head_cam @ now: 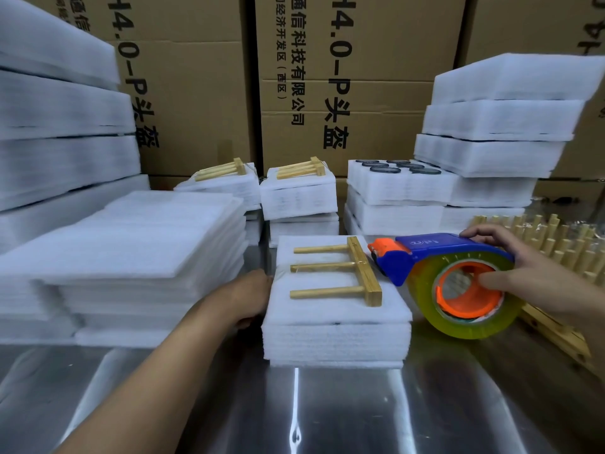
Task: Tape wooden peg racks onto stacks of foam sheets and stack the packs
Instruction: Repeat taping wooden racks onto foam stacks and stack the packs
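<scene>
Near the front middle of the shiny steel tabletop (327, 417): a squat stack of white foam sheets (337, 339), with a pale wooden rack of three pegs (364, 273) lying flat on top, crossbar toward the stack's right edge, pegs pointing left. What looks like a clear strip of tape (282, 272) across the middle peg, running to the stack's left edge. Left hand (248, 296) against the left side of the stack at that strip; fingers hidden behind the back of the hand, so impossible to say whether straight or curled. Right hand (530, 273) wrapped round a blue and orange tape dispenser with a yellowish clear roll (451, 283), just beside the stack's right edge: fingers bent over the blue top, thumb tucked into the orange core. Judging by looks: foam very light, soft and springy, prone to sliding sheet over sheet and denting under a pinch; rack stiff, light, free to skid until bound. Best taken by two opposite sides with flat palms, squeezing gently, or from underneath, never by the pegs. Toward the back edge, finished packs (299, 198) with racks on top; along the left edge, a broad pile of loose foam sheets (140, 253); at the right edge, a bundle of spare wooden racks (563, 247); behind, printed cardboard boxes (370, 93).
</scene>
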The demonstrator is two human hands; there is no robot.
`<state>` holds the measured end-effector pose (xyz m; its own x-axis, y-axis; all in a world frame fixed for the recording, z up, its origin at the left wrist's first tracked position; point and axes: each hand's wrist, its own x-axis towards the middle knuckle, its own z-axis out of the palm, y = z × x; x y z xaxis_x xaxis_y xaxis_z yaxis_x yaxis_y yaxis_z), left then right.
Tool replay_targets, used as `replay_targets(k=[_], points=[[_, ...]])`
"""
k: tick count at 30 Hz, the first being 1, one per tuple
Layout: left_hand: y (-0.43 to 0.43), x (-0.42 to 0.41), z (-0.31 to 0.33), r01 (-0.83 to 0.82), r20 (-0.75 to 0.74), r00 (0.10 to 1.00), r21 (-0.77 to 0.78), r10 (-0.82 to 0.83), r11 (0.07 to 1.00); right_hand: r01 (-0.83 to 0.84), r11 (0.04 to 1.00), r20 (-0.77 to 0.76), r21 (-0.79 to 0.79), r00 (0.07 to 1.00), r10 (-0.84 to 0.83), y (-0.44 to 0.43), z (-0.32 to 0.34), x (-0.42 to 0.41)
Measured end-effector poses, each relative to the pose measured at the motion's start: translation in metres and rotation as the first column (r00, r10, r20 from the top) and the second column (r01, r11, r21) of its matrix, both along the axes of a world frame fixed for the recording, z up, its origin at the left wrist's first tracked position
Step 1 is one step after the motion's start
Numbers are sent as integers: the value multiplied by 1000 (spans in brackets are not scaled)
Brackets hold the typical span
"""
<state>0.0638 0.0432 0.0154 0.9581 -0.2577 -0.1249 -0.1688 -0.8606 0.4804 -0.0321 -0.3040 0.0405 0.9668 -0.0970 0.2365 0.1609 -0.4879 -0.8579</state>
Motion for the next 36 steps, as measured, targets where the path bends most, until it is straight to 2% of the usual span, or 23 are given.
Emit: replay_targets(k=[8,36], points=[[1,5,-3,14,-28,999,-32,-15,999,-17,1000,-15,-10,1000,17,-1,0,0],[4,13,-11,14,-19,1000,77,-13,997,2,1000,-15,16,1000,-1,4,1,-2]])
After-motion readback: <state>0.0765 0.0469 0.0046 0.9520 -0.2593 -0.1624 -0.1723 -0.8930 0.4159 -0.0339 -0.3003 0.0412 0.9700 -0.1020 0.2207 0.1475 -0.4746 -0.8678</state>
